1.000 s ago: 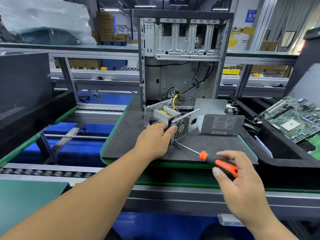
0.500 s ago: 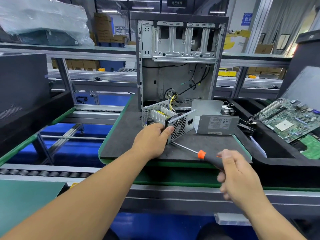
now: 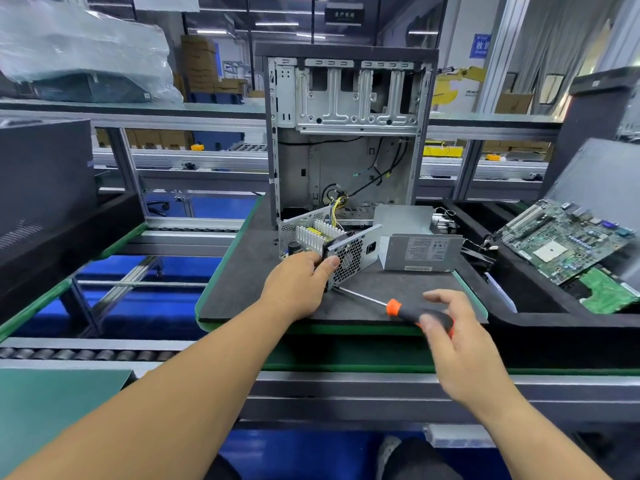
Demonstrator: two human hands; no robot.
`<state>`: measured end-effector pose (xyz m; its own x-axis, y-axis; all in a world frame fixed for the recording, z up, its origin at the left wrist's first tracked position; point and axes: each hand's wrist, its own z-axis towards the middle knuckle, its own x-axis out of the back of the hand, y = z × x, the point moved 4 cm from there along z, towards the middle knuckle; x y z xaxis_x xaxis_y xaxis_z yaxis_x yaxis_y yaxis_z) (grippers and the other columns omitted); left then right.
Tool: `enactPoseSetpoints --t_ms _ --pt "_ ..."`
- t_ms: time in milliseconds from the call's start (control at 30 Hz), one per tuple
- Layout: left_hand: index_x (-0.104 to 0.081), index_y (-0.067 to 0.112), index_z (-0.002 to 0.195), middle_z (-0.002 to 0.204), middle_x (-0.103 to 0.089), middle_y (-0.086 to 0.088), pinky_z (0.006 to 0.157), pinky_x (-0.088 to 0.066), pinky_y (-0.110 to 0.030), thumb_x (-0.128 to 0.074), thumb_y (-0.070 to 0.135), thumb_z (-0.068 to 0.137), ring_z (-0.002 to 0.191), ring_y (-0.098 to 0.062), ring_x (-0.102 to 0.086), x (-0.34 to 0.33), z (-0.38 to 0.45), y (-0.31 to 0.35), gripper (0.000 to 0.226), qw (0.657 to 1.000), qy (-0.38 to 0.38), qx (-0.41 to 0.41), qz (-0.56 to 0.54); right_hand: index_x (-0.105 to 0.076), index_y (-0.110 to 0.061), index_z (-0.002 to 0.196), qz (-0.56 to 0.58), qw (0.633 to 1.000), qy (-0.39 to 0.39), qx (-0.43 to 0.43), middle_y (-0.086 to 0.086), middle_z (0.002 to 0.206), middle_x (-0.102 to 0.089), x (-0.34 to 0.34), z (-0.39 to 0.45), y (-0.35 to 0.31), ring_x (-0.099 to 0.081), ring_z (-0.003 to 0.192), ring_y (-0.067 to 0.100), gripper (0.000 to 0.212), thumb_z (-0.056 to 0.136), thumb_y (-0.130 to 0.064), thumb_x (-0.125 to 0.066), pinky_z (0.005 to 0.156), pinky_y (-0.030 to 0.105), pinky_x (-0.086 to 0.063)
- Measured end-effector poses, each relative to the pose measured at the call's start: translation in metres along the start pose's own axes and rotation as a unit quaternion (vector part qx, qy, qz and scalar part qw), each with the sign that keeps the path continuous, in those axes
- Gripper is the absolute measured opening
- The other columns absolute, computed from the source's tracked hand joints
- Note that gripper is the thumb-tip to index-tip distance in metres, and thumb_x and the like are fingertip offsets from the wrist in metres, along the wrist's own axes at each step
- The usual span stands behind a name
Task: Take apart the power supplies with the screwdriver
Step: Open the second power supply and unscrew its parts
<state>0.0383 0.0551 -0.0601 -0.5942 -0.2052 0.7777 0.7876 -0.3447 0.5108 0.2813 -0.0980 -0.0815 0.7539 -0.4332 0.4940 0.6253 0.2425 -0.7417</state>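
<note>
Opened power supply (image 3: 323, 245) sits at 12 o'clock on the mat (image 3: 242, 271); your left hand (image 3: 298, 285) grips its corner. Right hand (image 3: 450, 330) loosely pinches the screwdriver (image 3: 398, 308) (blurry), tip at the lower corner. Seat square before turning.

Both forearms are seen bare to the frame's lower edge at about 7 and 5 o'clock, no sleeves, gloves, rings or watch being worn on the left hand (image 3: 300, 285) or right hand (image 3: 460, 344).
</note>
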Motion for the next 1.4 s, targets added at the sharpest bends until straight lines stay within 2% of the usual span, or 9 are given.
enactPoseSetpoints --t_ms 100,233,467,633,733,800,967,1267,1400 --pt "-0.054 0.019 0.077 0.071 -0.060 0.003 0.058 -0.044 -0.037 -0.037 0.065 0.101 0.071 -0.019 -0.058 -0.001 0.001 -0.002 0.055 1.000 -0.001 0.003 0.000 -0.055 -0.038 0.119 0.002 0.999 -0.015 0.030 -0.010 0.115 -0.058 -0.001 -0.005 0.001 -0.060 0.106 0.005 0.049 0.091 -0.001 -0.072 0.090 0.016 -0.047" --pt "-0.056 0.017 0.079 0.070 -0.060 0.002 0.061 -0.047 -0.037 -0.038 0.065 0.101 0.071 -0.019 -0.058 -0.003 0.002 -0.003 0.056 1.000 0.000 0.002 -0.005 -0.051 -0.048 0.110 -0.015 1.000 0.006 -0.017 -0.012 0.097 -0.070 0.003 0.010 -0.005 -0.068 0.074 0.011 0.009 0.102 -0.043 -0.050 0.068 0.038 -0.053" --pt "-0.054 0.017 0.077 0.066 -0.057 0.000 0.055 -0.040 -0.036 -0.039 0.066 0.101 0.067 -0.018 -0.057 -0.004 0.002 -0.003 0.057 1.000 0.010 -0.007 -0.006 -0.059 -0.031 0.109 0.091 0.995 0.001 0.038 -0.011 0.086 -0.059 0.004 0.011 -0.017 -0.048 0.061 0.011 0.035 0.094 -0.001 -0.066 0.057 0.015 -0.041" --pt "-0.050 0.018 0.073 0.063 -0.056 0.001 0.052 -0.033 -0.033 -0.039 0.067 0.100 0.065 -0.016 -0.055 -0.004 0.001 -0.002 0.057 1.000 0.022 -0.003 -0.003 -0.052 -0.042 0.099 -0.045 0.998 -0.017 -0.049 -0.003 0.065 -0.063 0.004 0.003 0.005 -0.058 0.059 0.012 0.027 0.097 -0.065 -0.038 0.060 0.039 -0.048" --pt "-0.047 0.019 0.070 0.061 -0.055 0.001 0.051 -0.031 -0.033 -0.039 0.067 0.100 0.063 -0.015 -0.054 -0.003 0.001 -0.002 0.057 1.000 0.023 -0.004 -0.006 -0.056 -0.045 0.107 -0.002 0.998 -0.012 -0.062 -0.005 0.072 -0.065 0.001 -0.002 0.013 -0.056 0.057 0.009 0.007 0.102 -0.042 -0.053 0.058 0.038 -0.047" --pt "-0.046 0.019 0.070 0.061 -0.054 0.001 0.051 -0.031 -0.034 -0.039 0.067 0.100 0.063 -0.015 -0.054 -0.002 0.000 -0.001 0.057 1.000 0.023 -0.006 -0.006 -0.053 -0.048 0.119 0.024 0.997 -0.011 -0.074 -0.006 0.092 -0.064 0.000 -0.003 0.019 -0.057 0.065 0.008 0.034 0.095 -0.027 -0.066 0.063 0.033 -0.045" --pt "-0.047 0.019 0.070 0.062 -0.055 0.001 0.052 -0.033 -0.034 -0.039 0.067 0.100 0.064 -0.016 -0.054 -0.002 -0.001 -0.001 0.057 1.000 0.023 -0.007 -0.004 -0.059 -0.050 0.112 0.059 0.995 -0.017 -0.082 -0.016 0.067 -0.063 -0.001 -0.001 0.019 -0.051 0.052 0.012 0.035 0.089 -0.069 -0.042 0.054 0.033 -0.045" --pt "-0.051 0.018 0.073 0.063 -0.057 0.001 0.053 -0.037 -0.034 -0.041 0.069 0.098 0.066 -0.019 -0.056 0.000 -0.002 -0.001 0.057 1.000 0.016 0.004 -0.014 -0.059 -0.054 0.113 0.086 0.992 -0.015 -0.089 -0.001 0.063 -0.062 -0.003 -0.002 0.023 -0.053 0.051 0.015 0.014 0.104 -0.049 -0.051 0.053 0.038 -0.047" --pt "-0.056 0.030 0.097 0.074 -0.060 0.013 0.059 -0.041 -0.031 -0.061 0.063 0.092 0.078 -0.013 -0.061 0.007 -0.008 0.004 0.034 0.996 0.042 0.015 -0.073 -0.056 -0.056 0.116 0.113 0.990 -0.005 -0.085 0.005 0.068 -0.060 -0.005 -0.006 0.019 -0.058 0.056 0.023 0.038 0.103 -0.021 -0.060 0.049 0.022 -0.048"
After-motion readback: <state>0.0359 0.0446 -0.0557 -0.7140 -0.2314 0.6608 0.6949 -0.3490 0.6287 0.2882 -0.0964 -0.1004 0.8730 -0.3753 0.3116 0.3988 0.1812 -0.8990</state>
